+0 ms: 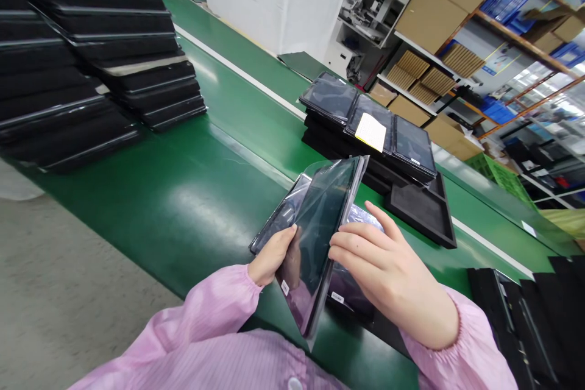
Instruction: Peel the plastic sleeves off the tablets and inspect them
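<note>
My left hand (274,254) grips the near left edge of a dark tablet in a clear plastic bag (322,225), which stands tilted on its edge above the green conveyor belt (192,195). My right hand (388,271) rests its fingers against the tablet's right side, fingers slightly spread. Under and behind the raised tablet lie more bagged tablets (283,210) flat on the belt.
Tall stacks of black trays (86,55) stand at the far left. A row of bagged tablets on black trays (365,122), one with a pale yellow note, lies beyond. An empty black tray (423,213) sits to the right. More black trays (525,317) are at the lower right. Shelves with cardboard boxes fill the background.
</note>
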Available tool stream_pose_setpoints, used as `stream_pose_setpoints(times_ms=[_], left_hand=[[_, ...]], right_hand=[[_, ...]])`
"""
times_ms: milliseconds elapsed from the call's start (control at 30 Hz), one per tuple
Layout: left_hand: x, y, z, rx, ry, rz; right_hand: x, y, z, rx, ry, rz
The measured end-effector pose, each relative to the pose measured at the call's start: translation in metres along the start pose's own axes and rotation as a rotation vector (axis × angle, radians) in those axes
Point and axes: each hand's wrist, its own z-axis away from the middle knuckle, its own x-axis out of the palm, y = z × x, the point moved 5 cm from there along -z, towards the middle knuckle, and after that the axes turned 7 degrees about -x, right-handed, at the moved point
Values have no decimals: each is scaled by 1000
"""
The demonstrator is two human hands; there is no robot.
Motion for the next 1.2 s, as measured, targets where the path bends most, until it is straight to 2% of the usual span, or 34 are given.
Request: stream_pose_setpoints(times_ms=[200,300,367,467,533,567,700,733,767,800,867,933,967,1033,1100,1167,1200], left_hand=[[1,5,3,-29,53,16],[3,9,4,-18,77,7],[3,13,6,-10,109,-4],[5,17,9,6,160,-13],[5,18,10,10,189,-10],[5,18,10,7,199,-7],[3,17,8,1,242,-28],[3,17,8,10,263,-42],[3,16,8,20,288,-58],[3,15,9,28,309,-74],[2,7,11,32,344,-91],[-1,-6,13,28,369,-106],[-3,-13,14,24,372,-126],[-8,-26,14,12,337,-216],[-5,-31,11,27,161,-312],[3,-24,12,139,-8,-390],[5,-17,13,205,-26,-422]], right_hand=[[0,-3,4,23,-4,7],[-3,1,8,99,3,-12],[-3,7,10,177,-12,-82],[5,16,13,312,-16,-319],[11,23,17,426,92,-425],[14,26,21,484,187,-445],[27,28,52,731,710,-496],[34,26,61,803,794,-560],[43,21,68,866,819,-655],[54,15,72,914,778,-777],[76,0,78,967,573,-992],[91,-13,92,1019,409,-1055],[93,-17,103,1059,391,-1046],[90,-20,134,1160,491,-1042],[79,-23,172,1294,666,-1118],[65,-26,211,1468,836,-1191],[56,-26,229,1551,937,-1178]])
